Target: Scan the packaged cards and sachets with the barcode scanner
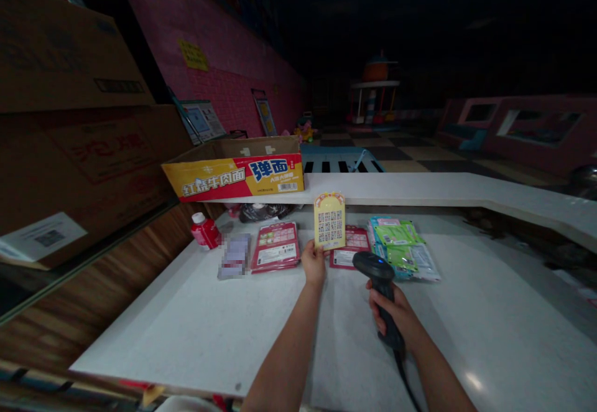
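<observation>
I log: left hand (314, 264) pinching yellow card (329, 221), right hand (396, 313) gripping scanner (375, 267) right of card, scan completion unclear.

- Bare worktop (504, 312) is stretching right of the scanner (373, 266), leaving the right hand (402, 311) room to pass.
- More room is lying in front of the red packs (276, 247).
- Beyond the card (329, 220), the raised ledge (401, 188) is blocking the way forward.
- Packets (401, 244) are crowding the scanner's far side; its cable (405, 374) is trailing below.
</observation>
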`<state>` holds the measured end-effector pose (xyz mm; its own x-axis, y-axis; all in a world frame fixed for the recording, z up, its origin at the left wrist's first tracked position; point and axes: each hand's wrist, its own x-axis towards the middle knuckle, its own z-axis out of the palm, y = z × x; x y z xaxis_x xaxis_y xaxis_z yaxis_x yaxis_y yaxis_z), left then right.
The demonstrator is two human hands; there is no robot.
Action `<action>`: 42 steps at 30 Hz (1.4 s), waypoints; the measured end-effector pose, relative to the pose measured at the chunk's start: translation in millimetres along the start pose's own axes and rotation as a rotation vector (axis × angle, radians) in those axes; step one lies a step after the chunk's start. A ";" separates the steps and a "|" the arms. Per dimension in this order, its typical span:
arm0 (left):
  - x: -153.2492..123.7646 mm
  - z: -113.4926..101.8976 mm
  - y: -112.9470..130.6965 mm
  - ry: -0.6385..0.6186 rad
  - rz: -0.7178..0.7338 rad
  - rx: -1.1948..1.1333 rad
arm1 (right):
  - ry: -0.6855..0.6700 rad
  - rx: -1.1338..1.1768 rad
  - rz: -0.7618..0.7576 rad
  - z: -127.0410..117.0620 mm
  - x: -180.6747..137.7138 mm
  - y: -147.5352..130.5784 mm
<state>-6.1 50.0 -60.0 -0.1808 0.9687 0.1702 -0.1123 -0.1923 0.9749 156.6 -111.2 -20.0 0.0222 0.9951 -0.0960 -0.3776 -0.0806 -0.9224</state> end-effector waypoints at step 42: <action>-49.6 -30.8 39.0 0.110 0.035 -0.188 | 0.008 0.337 -0.079 -18.8 2.1 -2.3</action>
<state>-31.6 -10.3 -34.8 -0.2917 0.9400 0.1770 -0.2822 -0.2614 0.9231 174.9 -110.0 -25.1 0.0704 0.9970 -0.0329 -0.6587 0.0217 -0.7521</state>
